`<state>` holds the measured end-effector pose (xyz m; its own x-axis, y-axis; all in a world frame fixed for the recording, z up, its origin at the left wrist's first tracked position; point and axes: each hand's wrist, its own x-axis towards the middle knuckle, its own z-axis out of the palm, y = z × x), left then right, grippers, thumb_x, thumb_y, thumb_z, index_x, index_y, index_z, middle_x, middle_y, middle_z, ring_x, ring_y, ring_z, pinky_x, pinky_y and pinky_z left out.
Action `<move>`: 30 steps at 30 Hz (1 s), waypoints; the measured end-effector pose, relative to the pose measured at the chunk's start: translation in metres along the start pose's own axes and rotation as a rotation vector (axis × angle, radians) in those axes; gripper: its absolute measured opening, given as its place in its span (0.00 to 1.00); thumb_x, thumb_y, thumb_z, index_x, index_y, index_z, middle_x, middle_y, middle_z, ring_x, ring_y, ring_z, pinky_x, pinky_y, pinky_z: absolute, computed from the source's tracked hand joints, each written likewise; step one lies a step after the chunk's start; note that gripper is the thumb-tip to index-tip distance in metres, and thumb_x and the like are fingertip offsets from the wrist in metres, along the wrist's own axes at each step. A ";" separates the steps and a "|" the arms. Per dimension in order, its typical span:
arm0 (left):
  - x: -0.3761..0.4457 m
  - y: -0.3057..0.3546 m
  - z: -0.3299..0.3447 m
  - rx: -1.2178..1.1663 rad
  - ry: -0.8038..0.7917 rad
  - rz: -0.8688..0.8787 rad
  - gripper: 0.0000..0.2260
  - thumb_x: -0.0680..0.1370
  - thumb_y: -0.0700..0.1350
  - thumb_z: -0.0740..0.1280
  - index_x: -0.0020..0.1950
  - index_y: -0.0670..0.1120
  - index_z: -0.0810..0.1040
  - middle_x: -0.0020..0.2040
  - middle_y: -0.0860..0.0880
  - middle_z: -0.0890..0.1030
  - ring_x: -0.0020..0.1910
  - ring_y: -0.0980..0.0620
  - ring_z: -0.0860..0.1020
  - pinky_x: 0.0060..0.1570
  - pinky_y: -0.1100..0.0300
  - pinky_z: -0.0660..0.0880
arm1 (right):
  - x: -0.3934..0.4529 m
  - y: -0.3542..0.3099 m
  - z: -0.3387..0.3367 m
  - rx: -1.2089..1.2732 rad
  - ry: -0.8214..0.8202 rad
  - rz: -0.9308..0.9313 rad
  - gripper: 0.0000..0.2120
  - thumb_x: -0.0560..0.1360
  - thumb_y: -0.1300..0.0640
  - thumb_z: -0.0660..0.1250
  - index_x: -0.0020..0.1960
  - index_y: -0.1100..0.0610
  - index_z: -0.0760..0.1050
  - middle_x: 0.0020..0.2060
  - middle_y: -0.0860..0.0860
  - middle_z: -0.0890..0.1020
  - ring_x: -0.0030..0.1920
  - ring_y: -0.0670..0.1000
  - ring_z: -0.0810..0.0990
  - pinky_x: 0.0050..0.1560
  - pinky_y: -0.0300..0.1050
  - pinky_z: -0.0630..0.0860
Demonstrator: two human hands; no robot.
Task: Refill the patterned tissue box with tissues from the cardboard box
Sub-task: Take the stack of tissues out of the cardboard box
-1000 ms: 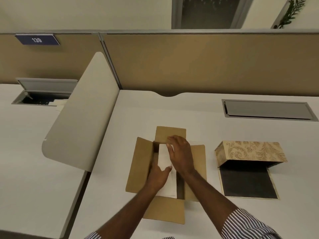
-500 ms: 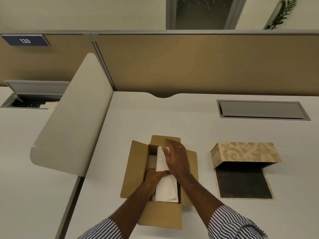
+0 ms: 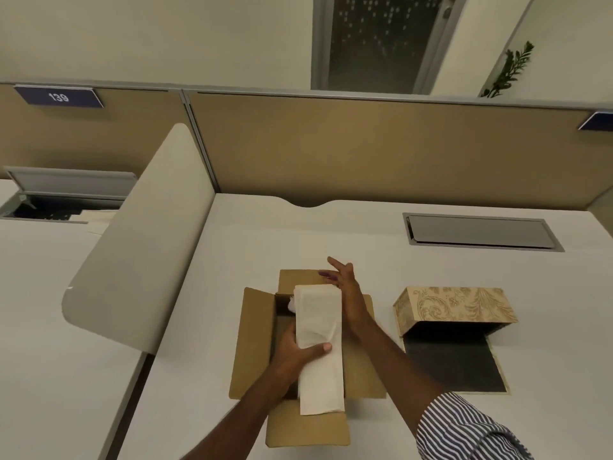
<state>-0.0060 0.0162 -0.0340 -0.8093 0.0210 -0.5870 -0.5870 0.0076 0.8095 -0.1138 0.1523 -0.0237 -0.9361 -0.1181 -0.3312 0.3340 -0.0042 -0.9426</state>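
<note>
White tissue stack (image 3: 319, 346) over cardboard box (image 3: 252, 340), left hand (image 3: 295, 355) clamping it, right hand (image 3: 348, 293) flat, fingers apart, seemingly touching.

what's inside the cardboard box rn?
A white tissue stack held over the cardboard box between the left hand and right hand. A bit of something white shows at the far end; the rest is covered.

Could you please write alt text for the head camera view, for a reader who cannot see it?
A person lifts a white tissue stack out of an open cardboard box on a white desk, left hand gripping its side and right hand flat against the other. To the right, the patterned tissue box lies open and empty.
</note>
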 end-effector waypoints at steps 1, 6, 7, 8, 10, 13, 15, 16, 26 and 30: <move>-0.008 0.005 -0.001 0.013 -0.004 0.054 0.40 0.60 0.57 0.81 0.67 0.54 0.67 0.59 0.50 0.80 0.54 0.49 0.83 0.52 0.52 0.83 | -0.003 -0.015 -0.007 0.035 -0.014 0.035 0.26 0.82 0.37 0.42 0.69 0.44 0.69 0.65 0.57 0.79 0.66 0.58 0.77 0.66 0.55 0.74; -0.049 0.032 -0.007 0.045 -0.055 0.309 0.39 0.59 0.55 0.81 0.64 0.62 0.66 0.58 0.58 0.79 0.54 0.54 0.82 0.47 0.60 0.82 | -0.056 -0.048 -0.041 0.103 -0.190 0.113 0.34 0.78 0.33 0.43 0.73 0.50 0.69 0.66 0.56 0.80 0.66 0.56 0.78 0.71 0.58 0.69; -0.054 0.035 -0.007 0.046 -0.067 0.349 0.40 0.58 0.55 0.82 0.65 0.62 0.66 0.57 0.58 0.80 0.55 0.55 0.82 0.48 0.58 0.82 | -0.071 -0.047 -0.045 0.119 -0.246 0.112 0.35 0.78 0.32 0.43 0.74 0.52 0.67 0.67 0.55 0.79 0.68 0.56 0.77 0.72 0.58 0.68; -0.058 0.038 -0.006 0.053 -0.078 0.380 0.41 0.58 0.55 0.82 0.67 0.61 0.66 0.57 0.58 0.81 0.56 0.55 0.82 0.49 0.56 0.82 | -0.086 -0.047 -0.047 0.136 -0.293 0.100 0.36 0.77 0.32 0.44 0.75 0.53 0.65 0.69 0.56 0.78 0.69 0.56 0.75 0.72 0.59 0.67; -0.063 0.044 -0.003 0.088 -0.099 0.412 0.43 0.58 0.59 0.83 0.68 0.61 0.66 0.58 0.58 0.81 0.57 0.53 0.82 0.54 0.50 0.82 | -0.115 -0.049 -0.051 0.164 -0.339 0.047 0.39 0.74 0.29 0.54 0.76 0.53 0.63 0.71 0.56 0.75 0.71 0.58 0.72 0.72 0.59 0.67; -0.069 0.052 0.008 0.163 -0.130 0.414 0.40 0.58 0.62 0.81 0.66 0.63 0.66 0.59 0.58 0.80 0.57 0.53 0.82 0.54 0.51 0.83 | -0.146 -0.061 -0.055 0.125 -0.246 -0.056 0.45 0.68 0.31 0.68 0.78 0.50 0.59 0.71 0.54 0.75 0.72 0.59 0.72 0.69 0.57 0.72; -0.072 0.058 0.018 0.215 -0.173 0.419 0.37 0.60 0.60 0.80 0.64 0.63 0.65 0.59 0.56 0.79 0.55 0.55 0.82 0.50 0.57 0.83 | -0.159 -0.074 -0.063 0.080 -0.171 -0.123 0.54 0.61 0.32 0.75 0.79 0.48 0.55 0.69 0.50 0.76 0.71 0.56 0.73 0.67 0.56 0.74; -0.072 0.060 0.025 0.246 -0.197 0.425 0.36 0.62 0.58 0.81 0.64 0.62 0.65 0.59 0.57 0.79 0.54 0.57 0.81 0.47 0.61 0.82 | -0.163 -0.081 -0.069 0.051 -0.154 -0.156 0.57 0.58 0.32 0.77 0.79 0.46 0.54 0.69 0.48 0.77 0.71 0.56 0.74 0.65 0.57 0.75; -0.070 0.070 0.115 0.461 -0.330 0.429 0.36 0.64 0.56 0.81 0.66 0.59 0.65 0.59 0.59 0.76 0.56 0.58 0.78 0.50 0.62 0.79 | -0.202 -0.103 -0.174 -0.329 -0.145 -0.187 0.60 0.56 0.31 0.77 0.77 0.31 0.45 0.68 0.26 0.65 0.64 0.31 0.71 0.54 0.33 0.77; -0.066 0.073 0.155 0.543 -0.389 0.364 0.39 0.64 0.58 0.80 0.69 0.56 0.65 0.60 0.57 0.76 0.57 0.56 0.77 0.57 0.55 0.80 | -0.216 -0.106 -0.218 -0.257 -0.105 -0.102 0.58 0.53 0.22 0.71 0.77 0.33 0.50 0.71 0.39 0.65 0.67 0.39 0.70 0.52 0.34 0.78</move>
<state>0.0081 0.1708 0.0645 -0.8247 0.4668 -0.3193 -0.1097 0.4217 0.9001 0.0292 0.3946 0.1383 -0.9423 -0.2326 -0.2406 0.1875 0.2288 -0.9552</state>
